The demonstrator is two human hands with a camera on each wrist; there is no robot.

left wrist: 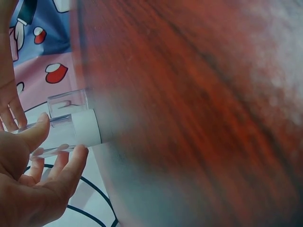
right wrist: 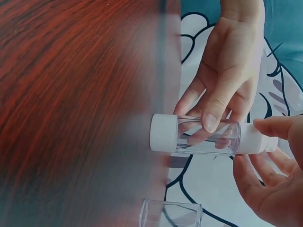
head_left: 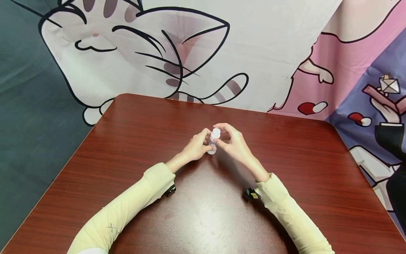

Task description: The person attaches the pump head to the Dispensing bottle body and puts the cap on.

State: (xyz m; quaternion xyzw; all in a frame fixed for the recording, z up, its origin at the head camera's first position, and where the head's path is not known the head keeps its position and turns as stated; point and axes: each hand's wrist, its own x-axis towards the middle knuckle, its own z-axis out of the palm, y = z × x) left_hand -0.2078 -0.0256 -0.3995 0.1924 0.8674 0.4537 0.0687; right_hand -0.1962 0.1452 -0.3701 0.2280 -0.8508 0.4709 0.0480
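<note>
A small clear bottle (head_left: 211, 152) with a white base (right wrist: 163, 133) and a white top (right wrist: 251, 138) stands upright on the table. Around its clear body, the thumb and fingers of my left hand (head_left: 194, 146) grip from the left. My right hand (head_left: 235, 143) pinches the white top from the right, with the thumb on one side and fingers on the other, as the right wrist view shows. Beside the bottle is a separate clear cylindrical cap (left wrist: 68, 101), also partly visible at the bottom of the right wrist view (right wrist: 173, 214); in the head view I cannot make it out.
The red-brown wooden table (head_left: 142, 120) spreads around both hands. Behind its far edge hangs a cloth (head_left: 269, 42) printed with cartoon figures. A dark object (head_left: 398, 183) shows beyond the table at the right edge of the head view.
</note>
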